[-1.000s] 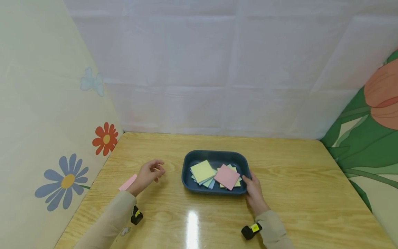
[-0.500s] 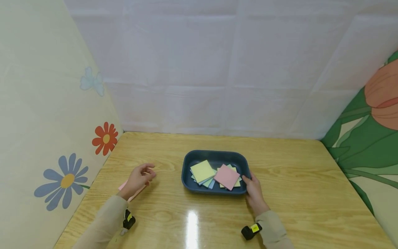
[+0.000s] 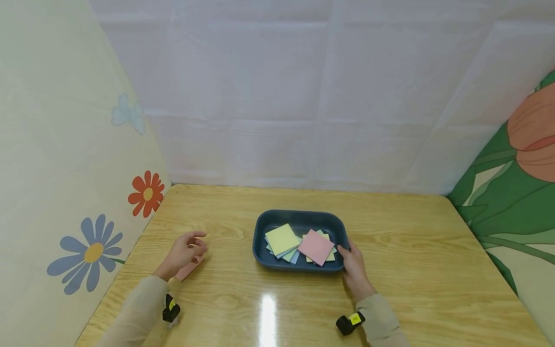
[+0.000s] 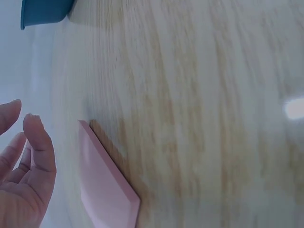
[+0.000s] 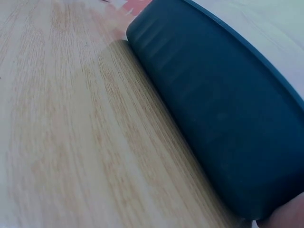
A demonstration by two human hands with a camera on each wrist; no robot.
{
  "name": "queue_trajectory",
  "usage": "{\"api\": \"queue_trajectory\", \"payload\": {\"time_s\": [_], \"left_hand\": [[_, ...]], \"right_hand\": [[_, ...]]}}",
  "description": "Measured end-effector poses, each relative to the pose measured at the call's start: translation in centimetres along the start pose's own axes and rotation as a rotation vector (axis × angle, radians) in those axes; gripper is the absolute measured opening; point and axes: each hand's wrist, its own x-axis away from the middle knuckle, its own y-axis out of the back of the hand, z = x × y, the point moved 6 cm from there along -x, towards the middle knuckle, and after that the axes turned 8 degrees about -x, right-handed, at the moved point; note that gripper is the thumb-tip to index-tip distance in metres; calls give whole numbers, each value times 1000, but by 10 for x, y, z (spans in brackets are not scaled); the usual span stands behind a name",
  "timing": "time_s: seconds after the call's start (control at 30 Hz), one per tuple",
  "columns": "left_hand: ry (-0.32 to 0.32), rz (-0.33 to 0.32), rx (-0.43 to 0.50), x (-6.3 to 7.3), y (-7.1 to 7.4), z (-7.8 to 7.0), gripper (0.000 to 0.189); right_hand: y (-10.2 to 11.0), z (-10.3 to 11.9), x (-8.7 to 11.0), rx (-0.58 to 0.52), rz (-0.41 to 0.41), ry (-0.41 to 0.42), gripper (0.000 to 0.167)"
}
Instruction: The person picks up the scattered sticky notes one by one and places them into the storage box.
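My left hand (image 3: 184,253) hovers at the left of the table with loosely bent fingers and holds nothing. Beneath it lies a pink square pad of sticky notes (image 3: 189,271), partly hidden by the hand in the head view; the left wrist view shows its thick edge flat on the wood. My right hand (image 3: 356,272) grips the right end of a dark blue tray (image 3: 299,215), thumb at the rim. Inside the tray are two loose piles of square pads, one topped by a yellow pad (image 3: 283,238), the other by a pink pad (image 3: 317,247).
The wooden table (image 3: 433,260) meets a white cloth backdrop (image 3: 303,120) behind the tray. Flower-printed panels (image 3: 78,159) flank it on both sides. A glare spot (image 3: 268,318) shines on the table in front of the tray.
My left hand has drawn back to the left and toward me, coming over the pink pad. The right hand and the tray have stayed in place.
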Motion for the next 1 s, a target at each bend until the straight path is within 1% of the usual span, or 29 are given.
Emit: {"api": "queue_trajectory", "payload": {"time_s": [0.1, 0.23, 0.33, 0.47, 0.63, 0.7, 0.8, 1.0], "left_hand": [[2, -8, -31, 2, 3, 3, 44], [-12, -44, -96, 4, 9, 7, 43], [-26, -80, -165, 6, 14, 8, 42], [-27, -126, -276, 10, 20, 9, 41], [-51, -170, -398, 13, 26, 7, 40], [-68, -179, -426, 14, 27, 5, 40], [-70, -182, -447, 16, 29, 5, 40], [-15, -145, -469, 16, 31, 8, 45]], "right_hand": [[0, -1, 1, 8, 1, -5, 55], [1, -1, 1, 14, 0, -2, 55], [1, -2, 1, 13, -1, -5, 55], [1, -2, 2, 8, 3, -7, 55], [0, -1, 1, -5, 9, 8, 54], [0, -1, 1, -6, 8, 12, 54], [0, -1, 1, -7, 10, 16, 54], [0, -1, 1, 2, 8, 13, 54]]}}
